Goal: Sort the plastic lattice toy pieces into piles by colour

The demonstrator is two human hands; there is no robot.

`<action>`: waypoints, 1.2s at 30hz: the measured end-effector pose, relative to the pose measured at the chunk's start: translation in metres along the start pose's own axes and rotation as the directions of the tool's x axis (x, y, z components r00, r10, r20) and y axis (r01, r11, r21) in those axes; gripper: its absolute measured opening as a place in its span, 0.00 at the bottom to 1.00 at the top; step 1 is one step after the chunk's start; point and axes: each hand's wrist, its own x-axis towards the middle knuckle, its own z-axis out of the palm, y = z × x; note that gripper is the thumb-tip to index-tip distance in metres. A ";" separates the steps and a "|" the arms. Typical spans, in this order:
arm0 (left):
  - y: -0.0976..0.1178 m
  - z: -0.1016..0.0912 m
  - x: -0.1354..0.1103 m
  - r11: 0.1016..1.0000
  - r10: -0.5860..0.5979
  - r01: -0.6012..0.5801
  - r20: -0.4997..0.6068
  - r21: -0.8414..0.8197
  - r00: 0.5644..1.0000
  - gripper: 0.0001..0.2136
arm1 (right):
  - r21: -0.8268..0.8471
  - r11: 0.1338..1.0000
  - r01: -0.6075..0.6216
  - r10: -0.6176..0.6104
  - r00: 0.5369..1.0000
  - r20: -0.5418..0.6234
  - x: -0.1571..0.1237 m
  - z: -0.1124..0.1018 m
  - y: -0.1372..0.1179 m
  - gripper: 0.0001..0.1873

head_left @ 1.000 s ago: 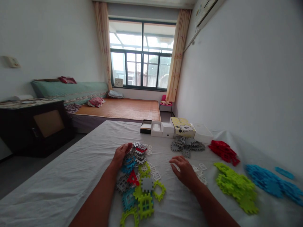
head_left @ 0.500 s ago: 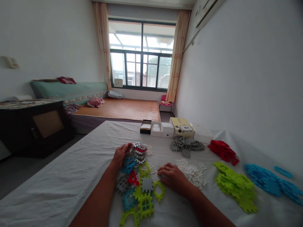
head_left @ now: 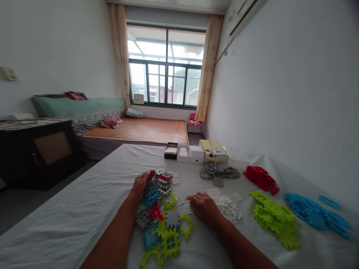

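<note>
A mixed heap of plastic interlocking tiles (head_left: 161, 209), grey, blue, red, lime and white, lies on the white-sheeted table (head_left: 84, 209) in front of me. My left hand (head_left: 141, 183) rests on the heap's far left edge, fingers curled over grey tiles. My right hand (head_left: 204, 207) lies palm down just right of the heap, fingertips touching small white tiles (head_left: 188, 209). Its fingers are bent and close together. What they hold, if anything, is hidden.
Sorted piles lie to the right: white tiles (head_left: 227, 203), grey (head_left: 218, 172), red (head_left: 260, 177), lime (head_left: 275, 220), blue (head_left: 316, 213). Small boxes (head_left: 207, 153) line the table's far edge. A bed (head_left: 140, 130) and a dark cabinet (head_left: 39, 149) stand beyond.
My right hand moved left from the white pile to the mixed heap's right edge. My left hand stayed put. The view shifted slightly.
</note>
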 end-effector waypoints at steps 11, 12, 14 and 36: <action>0.001 -0.001 -0.001 1.000 -0.005 0.005 0.012 0.018 1.000 0.10 | 0.114 0.993 0.042 -0.053 0.994 0.100 -0.003 -0.011 -0.001 0.15; 0.001 -0.001 -0.001 1.000 -0.005 0.005 0.014 0.023 1.000 0.11 | 0.083 0.995 0.060 -0.068 0.993 0.096 -0.003 -0.009 -0.001 0.14; 0.002 0.000 -0.002 1.000 -0.002 0.002 0.017 0.031 1.000 0.11 | 0.018 0.996 0.088 -0.089 0.992 0.092 -0.001 -0.005 -0.001 0.11; -0.002 -0.001 0.000 0.998 0.027 -0.028 0.012 0.057 1.000 0.13 | 0.115 0.993 0.038 -0.052 0.991 0.124 -0.005 -0.010 0.003 0.13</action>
